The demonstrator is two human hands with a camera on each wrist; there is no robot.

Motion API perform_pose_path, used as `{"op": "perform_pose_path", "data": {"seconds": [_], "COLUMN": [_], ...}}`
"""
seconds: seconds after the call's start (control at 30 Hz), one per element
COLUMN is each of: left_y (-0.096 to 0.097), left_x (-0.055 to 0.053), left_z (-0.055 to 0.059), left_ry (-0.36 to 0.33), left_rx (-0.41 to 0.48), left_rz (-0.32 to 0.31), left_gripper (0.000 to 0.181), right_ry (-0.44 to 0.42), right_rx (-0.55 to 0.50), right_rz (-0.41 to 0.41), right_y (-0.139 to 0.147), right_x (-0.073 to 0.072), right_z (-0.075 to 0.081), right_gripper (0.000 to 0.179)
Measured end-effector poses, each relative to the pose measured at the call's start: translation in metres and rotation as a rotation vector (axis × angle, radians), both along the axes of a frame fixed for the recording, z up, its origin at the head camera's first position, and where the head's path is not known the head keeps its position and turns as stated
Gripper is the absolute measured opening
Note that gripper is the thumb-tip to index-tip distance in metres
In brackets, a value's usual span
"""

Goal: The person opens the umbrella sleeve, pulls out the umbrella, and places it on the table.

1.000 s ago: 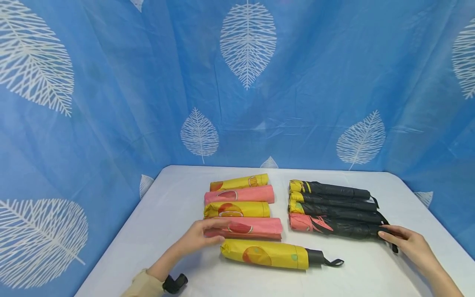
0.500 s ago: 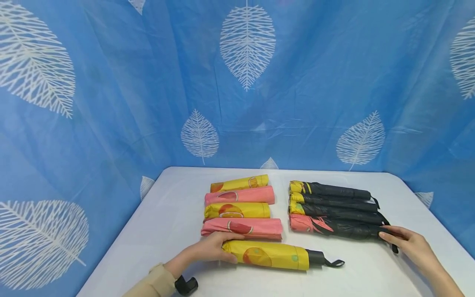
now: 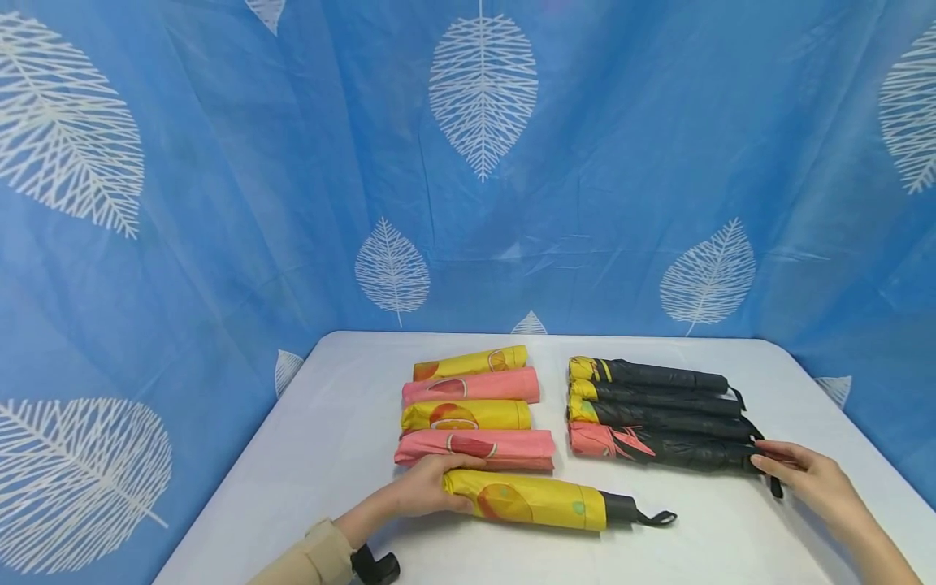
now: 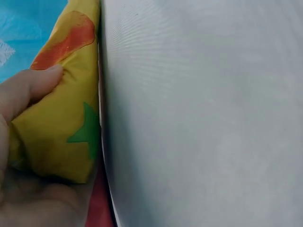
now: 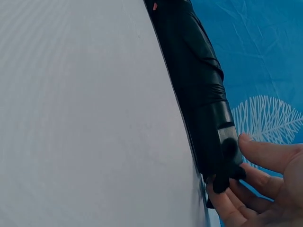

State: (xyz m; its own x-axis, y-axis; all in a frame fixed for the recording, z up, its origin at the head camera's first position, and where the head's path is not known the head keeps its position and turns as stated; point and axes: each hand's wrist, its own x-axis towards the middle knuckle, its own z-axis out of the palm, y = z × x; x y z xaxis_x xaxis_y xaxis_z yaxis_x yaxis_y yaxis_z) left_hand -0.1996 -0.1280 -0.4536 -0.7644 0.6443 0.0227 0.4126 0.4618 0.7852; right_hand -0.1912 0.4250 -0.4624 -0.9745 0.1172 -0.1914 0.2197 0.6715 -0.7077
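Observation:
My left hand [image 3: 430, 486] grips the left end of a folded umbrella in a yellow fruit-print sleeve [image 3: 526, 500], lying nearest me. In the left wrist view the thumb presses on top of the yellow sleeve [image 4: 71, 94], with fingers under its end. The umbrella's black handle [image 3: 620, 509] and loop point right. At the right, my right hand [image 3: 815, 479] pinches the handle end of a black folded umbrella with a pink tip [image 3: 680, 449]. The right wrist view has its thumb and fingers around the black handle [image 5: 215, 137], beside a dangling strap.
Behind the yellow umbrella lie a pink sleeve [image 3: 475, 448] and several more yellow and pink sleeves in a column. Several black umbrellas with yellow tips [image 3: 658, 374] lie at right. The white table [image 3: 329, 422] meets a blue leaf-print curtain [image 3: 585, 162].
My left hand has moved right and closed round the yellow umbrella's left end, coming away from the pink sleeve. The right hand stays at the black umbrella's handle.

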Motion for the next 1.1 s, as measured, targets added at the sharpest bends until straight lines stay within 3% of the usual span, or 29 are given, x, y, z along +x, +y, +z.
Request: {"op": "perform_pose_path", "data": {"seconds": [0.33,0.5,0.67,0.9,1.1], "left_y": [-0.010,-0.014,-0.014,-0.011,-0.005], "left_x": [0.007,0.009,0.007,0.003,0.008], "left_z": [0.005,0.010,0.021,0.045,0.060], "left_ry": [-0.121,-0.217,-0.253,-0.169,-0.103], "left_rx": [0.150,0.233,0.316,0.366,0.386], "left_rz": [0.082,0.112,0.149,0.169,0.179], "left_gripper": [0.042,0.042,0.047,0.046,0.047], "right_ry": [0.107,0.165,0.206,0.262,0.279], "right_rx": [-0.030,-0.055,-0.100,-0.304,-0.374], "right_rz": [-0.063,-0.007,0.096,0.311,0.427], "right_y": [-0.003,-0.016,-0.041,-0.088,-0.126], "right_x": [0.009,0.014,0.017,0.022,0.028], "right_z": [0.010,0.026,0.041,0.066,0.080], "right_gripper": [0.079,0.072,0.063,0.045,0.039]}}
